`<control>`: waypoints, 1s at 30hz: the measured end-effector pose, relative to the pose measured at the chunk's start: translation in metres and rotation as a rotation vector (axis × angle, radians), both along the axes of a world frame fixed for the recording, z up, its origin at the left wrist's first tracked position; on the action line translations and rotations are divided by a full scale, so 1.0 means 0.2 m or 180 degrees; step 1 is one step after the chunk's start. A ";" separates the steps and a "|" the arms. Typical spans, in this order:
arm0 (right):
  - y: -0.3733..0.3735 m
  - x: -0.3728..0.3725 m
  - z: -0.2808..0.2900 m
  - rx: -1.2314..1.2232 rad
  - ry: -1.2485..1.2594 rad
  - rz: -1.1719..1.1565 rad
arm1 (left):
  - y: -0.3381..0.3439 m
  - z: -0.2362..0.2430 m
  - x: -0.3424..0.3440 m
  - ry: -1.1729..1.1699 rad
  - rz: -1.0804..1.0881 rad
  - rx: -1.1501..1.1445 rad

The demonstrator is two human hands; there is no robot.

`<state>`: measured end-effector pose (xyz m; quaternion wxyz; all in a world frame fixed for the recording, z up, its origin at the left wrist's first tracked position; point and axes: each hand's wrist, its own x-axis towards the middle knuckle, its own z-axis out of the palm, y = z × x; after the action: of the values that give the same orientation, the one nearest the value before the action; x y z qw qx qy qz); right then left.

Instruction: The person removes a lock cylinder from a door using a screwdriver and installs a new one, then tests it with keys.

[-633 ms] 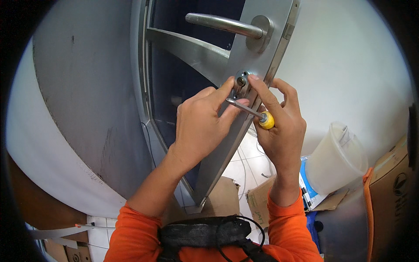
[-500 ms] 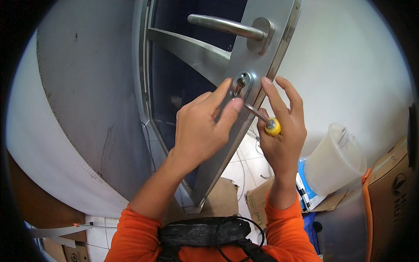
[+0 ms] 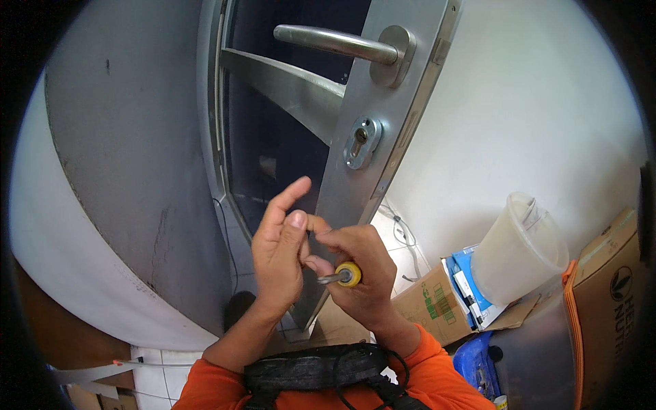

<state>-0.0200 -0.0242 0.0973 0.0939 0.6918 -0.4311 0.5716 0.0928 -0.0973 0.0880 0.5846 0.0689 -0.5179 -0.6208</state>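
My right hand (image 3: pixel 365 270) is closed around a screwdriver (image 3: pixel 348 274), whose yellow handle end and short metal shaft show. Its fingers meet those of my left hand (image 3: pixel 277 256), in front of the door's lower part. The left index finger points up while the thumb presses on the fingers. Anything small between them is too hidden to make out. Above the hands, an oval metal lock plate (image 3: pixel 370 145) with a keyhole cylinder (image 3: pixel 360 136) sits on the grey door stile (image 3: pixel 348 184). Neither hand touches the plate. Higher up is a lever door handle (image 3: pixel 335 42).
A translucent bin (image 3: pixel 509 256) stands by the white wall at right, beside a cardboard box (image 3: pixel 434 304) and a taller carton (image 3: pixel 608 314). Cables (image 3: pixel 403 236) lie on the tiled floor. A grey curved panel (image 3: pixel 137 150) rises at left. A black pouch (image 3: pixel 307 369) hangs at my waist.
Both hands have come down from the lock plate and drawn together, the right bringing the screwdriver along. The lock plate is now uncovered. The view has shifted slightly.
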 end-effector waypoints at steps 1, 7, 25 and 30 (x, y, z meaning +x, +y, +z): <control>0.00 0.01 -0.02 0.0032 -0.0191 0.0041 | 0.01 0.02 0.01 0.0088 0.0051 -0.0070; -0.04 0.05 -0.03 0.0405 -0.1373 0.0770 | 0.06 0.03 -0.01 0.0407 -0.0242 -0.0391; -0.03 -0.10 0.13 -0.0207 -0.0497 0.0260 | -0.03 0.13 0.01 -0.0603 0.2585 -0.2788; -0.08 -0.17 0.14 -0.0941 -0.0474 -0.0749 | -0.06 0.18 0.04 -0.0769 0.2441 -0.2476</control>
<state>-0.0545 -0.0397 0.1245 0.2284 0.5712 -0.4262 0.6633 0.0999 -0.1089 0.1249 0.6873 0.1022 -0.7099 -0.1146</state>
